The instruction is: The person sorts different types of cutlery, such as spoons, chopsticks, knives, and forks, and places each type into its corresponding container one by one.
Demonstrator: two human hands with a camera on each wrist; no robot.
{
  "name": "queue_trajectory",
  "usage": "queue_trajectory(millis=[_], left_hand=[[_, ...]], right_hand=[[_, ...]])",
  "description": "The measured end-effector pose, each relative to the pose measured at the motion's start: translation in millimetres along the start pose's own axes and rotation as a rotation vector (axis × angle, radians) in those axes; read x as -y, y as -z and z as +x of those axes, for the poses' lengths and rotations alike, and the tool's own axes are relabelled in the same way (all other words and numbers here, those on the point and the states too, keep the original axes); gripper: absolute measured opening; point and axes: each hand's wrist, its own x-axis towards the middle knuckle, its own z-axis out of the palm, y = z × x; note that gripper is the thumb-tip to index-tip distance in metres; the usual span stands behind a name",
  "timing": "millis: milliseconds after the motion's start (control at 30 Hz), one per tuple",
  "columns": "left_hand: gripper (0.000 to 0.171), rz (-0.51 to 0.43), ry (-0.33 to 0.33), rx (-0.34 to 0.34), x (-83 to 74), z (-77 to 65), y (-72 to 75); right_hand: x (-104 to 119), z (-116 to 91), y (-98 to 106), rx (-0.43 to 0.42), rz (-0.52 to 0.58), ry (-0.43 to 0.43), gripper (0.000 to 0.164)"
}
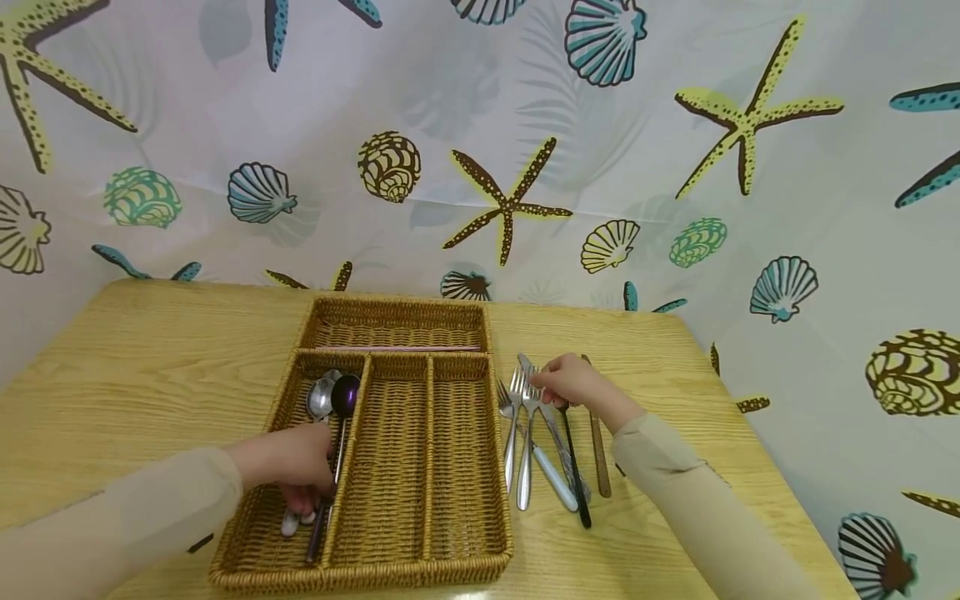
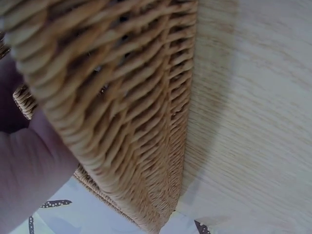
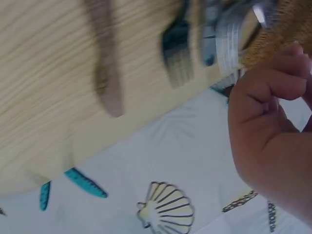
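Observation:
My left hand (image 1: 300,462) reaches into the left compartment of the wicker tray (image 1: 498,562). Its bent fingers are beside the handle of a purple spoon (image 1: 346,396); their grip is hidden. Silver spoons (image 1: 319,400) lie in the same compartment. Over the cutlery right of the tray, my right hand (image 1: 573,382) has loosely bent fingers, and nothing shows in them. Beneath and beside it lie silver forks (image 1: 525,475), a black fork (image 1: 576,475), a light-blue handle (image 1: 555,479) and a brown knife (image 1: 600,458). The right wrist view shows the black fork's tines (image 3: 179,68) apart from the hand.
A thin pink stick (image 1: 397,348) lies across the tray's back compartment. Low wicker dividers (image 1: 429,458) separate the front compartments. The wooden table (image 1: 150,367) meets a sea-patterned cloth (image 1: 322,108) behind and at the right.

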Motion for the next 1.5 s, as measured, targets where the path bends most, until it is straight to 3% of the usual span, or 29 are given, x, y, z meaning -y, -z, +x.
queue_trajectory(millis=[200,433,600,733,1033,1267,1500], left_hand=[[0.016,0.008,0.002,0.001,-0.4,0.3,0.2],[0.011,0.015,-0.023,-0.018,1.5,1.7,1.2],[0.009,0.029,-0.037,-0.054,1.4,2.6,5.2],[0.007,0.028,-0.088,-0.106,-2.9,1.2,13.2],[0.014,-0.106,-0.137,-0.185,-19.0,-0.4,24.9],[0.019,-0.217,-0.15,-0.185,-31.9,-0.5,26.4],[0.02,-0.237,-0.128,-0.152,-38.7,1.0,26.8]], right_hand=[[-27.0,-4.5,7.9,0.014,-0.156,-0.016,0.035],[-42.9,-5.8,7.0,0.017,-0.315,-0.012,0.04],[-44.8,-6.3,4.9,0.057,-0.252,-0.066,0.041],[-44.3,-4.7,3.7,0.088,-0.194,-0.103,0.041],[-46.4,-5.2,7.3,0.173,-0.088,-0.071,0.032],[-54.3,-0.1,8.3,0.187,-0.051,-0.079,0.024],[-49.5,-2.6,12.7,0.216,-0.047,-0.063,0.025]])
